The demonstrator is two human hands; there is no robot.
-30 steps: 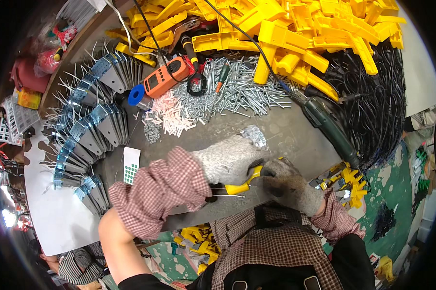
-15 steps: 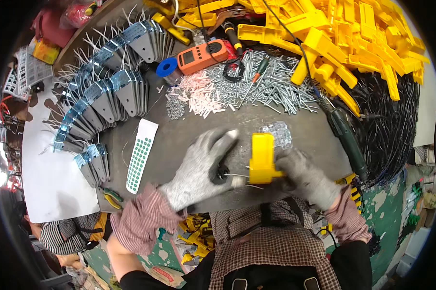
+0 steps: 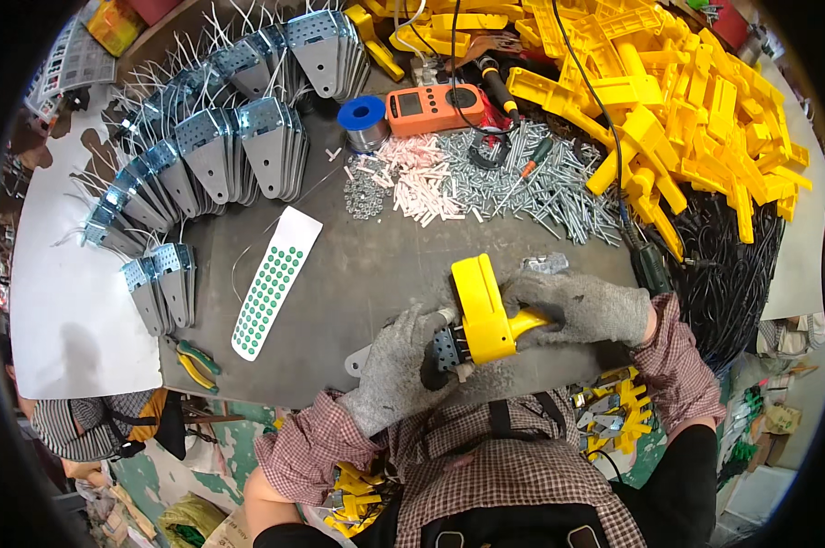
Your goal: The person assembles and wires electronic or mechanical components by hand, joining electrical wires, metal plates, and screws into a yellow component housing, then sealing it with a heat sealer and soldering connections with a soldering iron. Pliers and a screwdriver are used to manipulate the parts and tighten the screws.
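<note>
My right hand, in a grey glove, grips a yellow plastic housing by its narrow stem. My left hand, gloved too, is closed around a grey metal plate with a bluish perforated block at its end. The plate's holed tip sticks out past the palm, while fingers hide its middle. Both pieces meet in front of my body, the perforated block up against the housing's left side. Whether it sits inside cannot be made out. Behind my right hand lies a clear plastic-looking item.
Rows of wired metal plates stand at left, near a sheet of green round stickers and pliers. Screws, a solder spool and an orange multimeter lie behind. Yellow housings and black cables fill the right.
My left hand has come down and closed on the metal plate, bringing it against the yellow housing. The housing has tilted in my right hand. The whole view has shifted.
</note>
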